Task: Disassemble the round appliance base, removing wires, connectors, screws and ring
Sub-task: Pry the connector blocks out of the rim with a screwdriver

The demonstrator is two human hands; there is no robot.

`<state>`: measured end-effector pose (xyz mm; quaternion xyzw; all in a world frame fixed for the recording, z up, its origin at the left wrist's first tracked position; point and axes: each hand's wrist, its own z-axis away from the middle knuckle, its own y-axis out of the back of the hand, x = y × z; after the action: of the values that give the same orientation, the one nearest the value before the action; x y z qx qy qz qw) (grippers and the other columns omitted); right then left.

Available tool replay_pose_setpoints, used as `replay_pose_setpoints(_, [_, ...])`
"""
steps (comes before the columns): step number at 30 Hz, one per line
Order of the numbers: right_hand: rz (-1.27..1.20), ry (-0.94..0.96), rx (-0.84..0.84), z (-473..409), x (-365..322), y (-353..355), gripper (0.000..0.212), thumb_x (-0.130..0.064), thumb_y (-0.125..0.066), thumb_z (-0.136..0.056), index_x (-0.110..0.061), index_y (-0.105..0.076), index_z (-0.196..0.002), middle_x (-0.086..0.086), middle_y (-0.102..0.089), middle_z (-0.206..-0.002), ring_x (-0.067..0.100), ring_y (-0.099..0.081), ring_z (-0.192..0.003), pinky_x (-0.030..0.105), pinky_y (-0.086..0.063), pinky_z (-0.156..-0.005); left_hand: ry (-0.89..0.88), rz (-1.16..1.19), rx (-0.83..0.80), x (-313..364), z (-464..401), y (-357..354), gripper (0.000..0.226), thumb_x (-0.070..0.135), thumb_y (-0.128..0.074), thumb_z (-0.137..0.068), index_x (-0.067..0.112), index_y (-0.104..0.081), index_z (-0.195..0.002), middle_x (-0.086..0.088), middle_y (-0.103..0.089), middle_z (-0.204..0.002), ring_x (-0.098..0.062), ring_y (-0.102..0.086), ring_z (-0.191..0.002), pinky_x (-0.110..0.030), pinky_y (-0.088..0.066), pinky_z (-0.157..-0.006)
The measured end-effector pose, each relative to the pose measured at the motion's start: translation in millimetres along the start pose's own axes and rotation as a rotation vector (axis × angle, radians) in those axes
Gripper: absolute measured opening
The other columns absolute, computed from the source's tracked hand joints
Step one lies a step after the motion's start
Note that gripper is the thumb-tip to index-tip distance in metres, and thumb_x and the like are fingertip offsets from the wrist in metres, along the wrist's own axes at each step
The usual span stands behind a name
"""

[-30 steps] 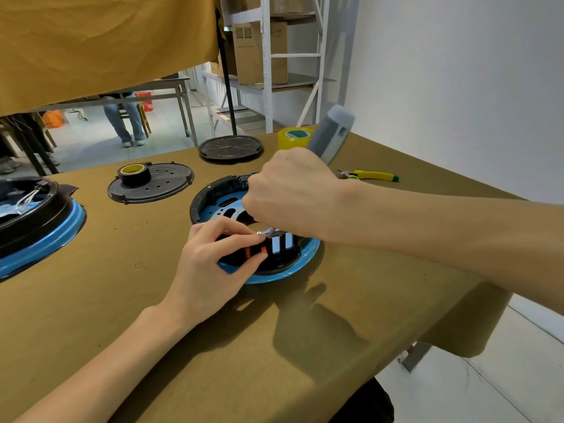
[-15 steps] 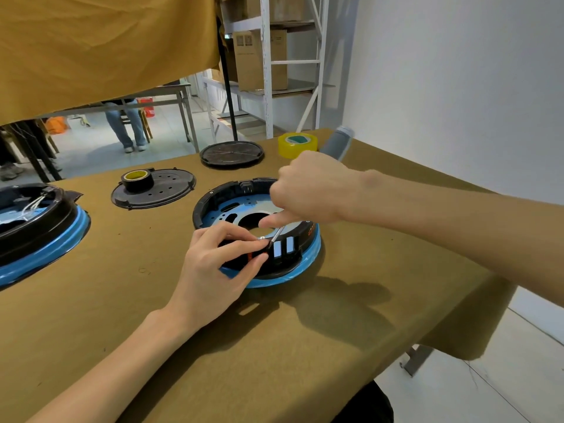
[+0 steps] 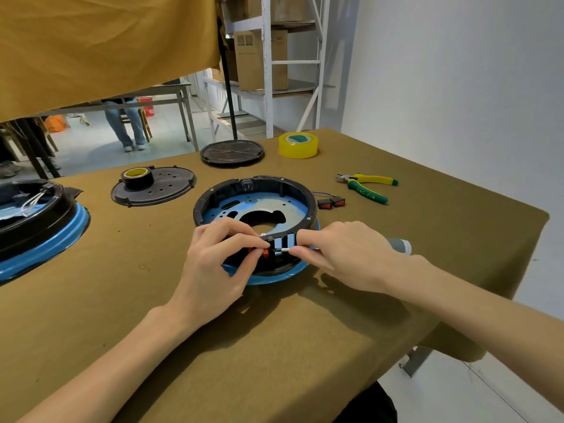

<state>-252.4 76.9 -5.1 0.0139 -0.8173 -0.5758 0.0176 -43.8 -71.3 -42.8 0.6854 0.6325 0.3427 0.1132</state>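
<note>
Change noted: the right hand (image 3: 345, 257) has swung its screwdriver (image 3: 399, 246) down from a steep, upright hold above the rim to a near-flat lie, grey handle now trailing to the right and the thin shaft tip (image 3: 282, 249) pointing left at the outer wall of the round appliance base (image 3: 254, 196). Likely meaning — work has moved from the top of the rim to prying at the side-mounted switch, so the red rocker looks next to come out.

Grip, right: fingers curled round the screwdriver shaft and handle.
Grip, left: the left hand (image 3: 219, 267) pinches the small red switch (image 3: 265, 252) at the near wall between thumb and forefinger.

Item: base sits mid-table (image 3: 274, 346), near edge under both hands. Black ring wall, blue lower rim, blue-filmed metal plate inside with a large centre cut-out and scattered holes. White rectangular patches beside the red switch.

Loose parts already out — two red switches with wires (image 3: 331, 203), just right of the base.
</note>
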Motion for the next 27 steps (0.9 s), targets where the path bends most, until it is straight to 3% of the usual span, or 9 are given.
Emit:
replay_pose_setpoints(6, [-0.088,0.001,0.07,-1.2,-2.4,-0.7,0.049,-0.062,-0.023,-0.103,-0.029,-0.058,-0.092,-0.01,-0.053,-0.065,0.009,-0.053,-0.057,0.027,-0.042,-0.05,-0.006,-0.015,-0.012,-0.1,0.0,1.2,0.03,0.032,-0.064,-0.093,0.026,-0.072,-0.121,0.006,-0.066,-0.114,-0.007,-0.056,-0.111,-0.036,-0.042,-0.098])
replay_pose_setpoints(9, [-0.011,0.035,0.069,-0.2,-5.5,0.2,0.05,-0.059,-0.021,-0.103,-0.029,-0.058,-0.091,-0.011,-0.055,-0.067,0.009,-0.055,-0.057,0.031,-0.048,-0.053,-0.014,-0.02,-0.026,-0.2,-0.2,2.1,0.029,0.033,-0.063,-0.093,0.031,-0.07,-0.121,0.007,-0.065,-0.115,-0.008,-0.057,-0.111,-0.037,-0.042,-0.098])
replay_pose_setpoints(14, [0.098,0.055,0.08,1.3,-6.7,-1.6,0.052,-0.057,-0.019,-0.105,-0.028,-0.061,-0.093,-0.01,-0.057,-0.068,0.009,-0.054,-0.054,0.026,-0.046,-0.049,-0.007,-0.011,-0.03,0.1,-1.3,3.0,0.028,0.034,-0.063,-0.093,0.031,-0.07,-0.12,0.01,-0.064,-0.114,-0.007,-0.057,-0.11,-0.035,-0.043,-0.097])
replay_pose_setpoints(17, [0.125,0.056,0.095,-1.1,-3.7,-3.9,0.051,-0.062,-0.015,-0.103,-0.028,-0.051,-0.091,-0.011,-0.052,-0.063,0.007,-0.05,-0.048,0.025,-0.045,-0.044,0.01,-0.02,-0.041,1.1,-2.5,2.5,0.03,0.033,-0.064,-0.093,0.026,-0.072,-0.121,0.006,-0.065,-0.115,-0.006,-0.058,-0.109,-0.032,-0.042,-0.096])
replay_pose_setpoints(20, [0.084,0.003,0.112,-8.2,3.5,-2.9,0.047,-0.075,-0.023,-0.095,-0.029,-0.031,-0.094,-0.01,-0.046,-0.056,0.005,-0.045,-0.042,0.022,-0.042,-0.038,0.024,-0.028,-0.062,1.5,-3.0,2.3,0.031,0.032,-0.062,-0.093,0.025,-0.073,-0.122,0.005,-0.065,-0.12,-0.005,-0.058,-0.113,-0.032,-0.04,-0.1])
replay_pose_setpoints(22, [0.056,-0.014,0.134,-15.4,8.0,-1.0,0.053,-0.079,-0.032,-0.089,-0.027,-0.028,-0.101,-0.011,-0.041,-0.055,0.004,-0.043,-0.04,0.02,-0.038,-0.034,0.036,-0.005,-0.064,2.0,-3.5,2.8,0.03,0.033,-0.062,-0.093,0.028,-0.072,-0.12,0.009,-0.067,-0.117,-0.005,-0.057,-0.113,-0.031,-0.039,-0.097])
replay_pose_setpoints(24, [0.064,-0.006,0.138,-22.3,11.0,0.4,0.07,-0.08,-0.036,-0.086,-0.022,-0.03,-0.125,-0.01,-0.045,-0.058,0.005,-0.045,-0.041,0.023,-0.042,-0.034,0.048,0.013,-0.05,2.7,-4.6,3.0,0.028,0.034,-0.063,-0.092,0.029,-0.073,-0.119,0.011,-0.069,-0.111,-0.005,-0.057,-0.11,-0.03,-0.039,-0.094])
replay_pose_setpoints(27, [0.249,0.077,0.197,-29.5,14.7,0.6,0.086,-0.083,-0.029,-0.087,-0.018,-0.037,-0.142,-0.004,-0.059,-0.087,0.013,-0.047,-0.044,0.029,-0.041,-0.033,0.058,0.022,-0.035,3.1,-6.4,2.6,0.027,0.034,-0.064,-0.091,0.027,-0.076,-0.115,0.011,-0.069,-0.106,-0.005,-0.058,-0.106,-0.031,-0.039,-0.092])
